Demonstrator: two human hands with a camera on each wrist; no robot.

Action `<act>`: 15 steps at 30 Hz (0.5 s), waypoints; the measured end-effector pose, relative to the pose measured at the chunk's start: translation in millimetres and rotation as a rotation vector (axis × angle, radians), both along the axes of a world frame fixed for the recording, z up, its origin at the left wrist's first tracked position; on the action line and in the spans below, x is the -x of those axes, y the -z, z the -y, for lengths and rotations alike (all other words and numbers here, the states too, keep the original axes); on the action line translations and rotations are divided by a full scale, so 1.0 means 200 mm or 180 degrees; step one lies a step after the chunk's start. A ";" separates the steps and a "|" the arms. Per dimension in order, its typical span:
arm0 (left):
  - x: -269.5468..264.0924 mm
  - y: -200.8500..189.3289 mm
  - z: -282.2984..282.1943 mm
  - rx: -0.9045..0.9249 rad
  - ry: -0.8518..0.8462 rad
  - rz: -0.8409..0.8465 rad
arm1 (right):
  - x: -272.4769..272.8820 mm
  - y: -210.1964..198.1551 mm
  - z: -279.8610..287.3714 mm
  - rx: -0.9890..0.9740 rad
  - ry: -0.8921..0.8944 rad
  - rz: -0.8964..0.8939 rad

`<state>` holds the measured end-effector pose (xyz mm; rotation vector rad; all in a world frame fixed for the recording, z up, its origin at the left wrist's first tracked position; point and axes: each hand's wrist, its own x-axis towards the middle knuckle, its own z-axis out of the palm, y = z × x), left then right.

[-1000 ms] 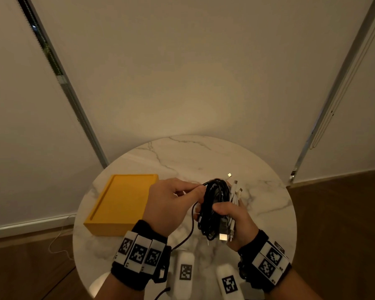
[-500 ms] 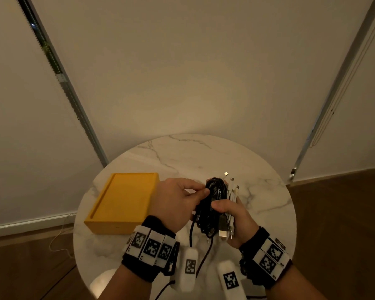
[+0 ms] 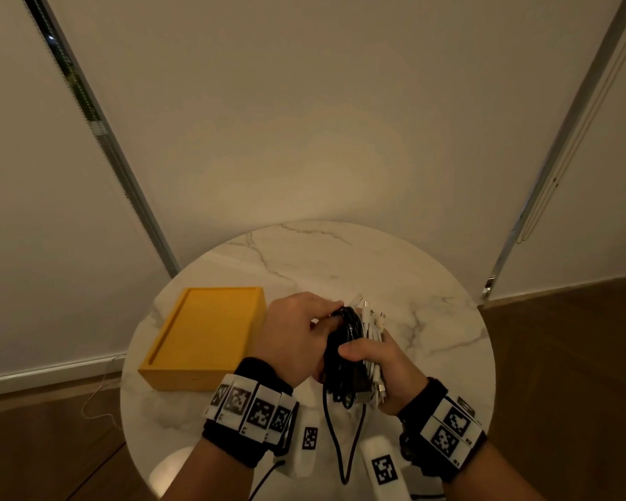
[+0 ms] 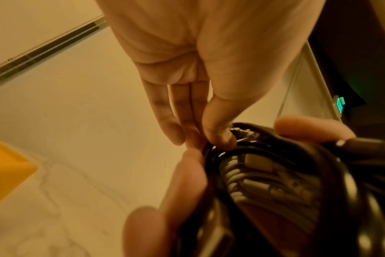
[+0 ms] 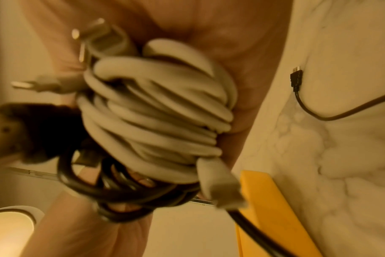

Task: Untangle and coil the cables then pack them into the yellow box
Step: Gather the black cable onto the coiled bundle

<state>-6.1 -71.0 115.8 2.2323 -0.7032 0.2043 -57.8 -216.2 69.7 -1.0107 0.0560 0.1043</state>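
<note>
My right hand (image 3: 371, 361) grips a bundle above the table: a coiled black cable (image 3: 344, 341) on its left and a coiled white cable (image 3: 372, 329) with several plugs sticking out. My left hand (image 3: 331, 314) pinches a black strand at the top of the coil, thumb against fingers (image 4: 220, 137). A loose black tail (image 3: 340, 450) hangs below in a loop. The right wrist view shows the white coil (image 5: 156, 111) against the palm, black loops (image 5: 112, 189) under it. The yellow box (image 3: 203, 338) lies on the table to the left, apart from both hands.
The round marble table (image 3: 430, 320) stands against a pale wall, with wood floor either side. A black plug (image 5: 296, 80) and its lead lie on the marble. A thin white wire (image 3: 98, 403) trails on the floor at the left. A white rounded object (image 3: 170, 475) sits below the table edge.
My left hand has moved right onto the top of the black coil. The loose black tail has swung from the left to hang in a loop under the bundle. The right hand keeps its grip.
</note>
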 end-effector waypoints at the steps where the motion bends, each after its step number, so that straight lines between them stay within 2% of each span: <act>1: 0.00 -0.01 0.00 -0.0081 0.0010 0.0016 | 0.00 0.00 0.00 0.0037 -0.0027 -0.0009; 9: -0.01 -0.02 -0.02 -0.0345 -0.0064 0.0211 | -0.01 0.00 -0.03 0.0237 -0.0082 -0.0017; 12: -0.02 0.03 -0.01 0.0036 -0.0102 0.0245 | -0.02 -0.02 -0.03 0.0141 0.0064 0.0067; 15: 0.00 0.08 0.00 0.0673 -0.0150 -0.0168 | -0.04 -0.04 -0.04 0.0099 0.0278 0.0216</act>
